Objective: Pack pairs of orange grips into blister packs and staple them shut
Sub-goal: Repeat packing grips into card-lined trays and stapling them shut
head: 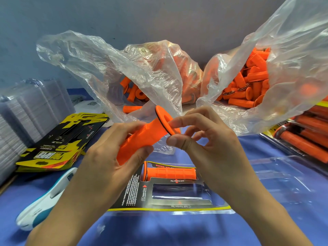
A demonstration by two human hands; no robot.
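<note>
Blue tablecloth (159, 229) — bluish wall (53, 18), seemingly.

Two hands: left hand (106, 157), right hand (209, 150). Two clear bags (99, 68) (292, 55) of loose grips, upper frame. One held grip (142, 139). One stapler (42, 203), lower left.

A stack of yellow-and-black cards (58, 144) carried the upside-down brand "PRO TAPER", with "SYNERGY" above it. To its right, the printed card in the open blister pack (170, 192) read, upside down, "Soft Traction Top" twice, and sideways "2 Inner Core". Its smaller print was too fine to read.
</note>
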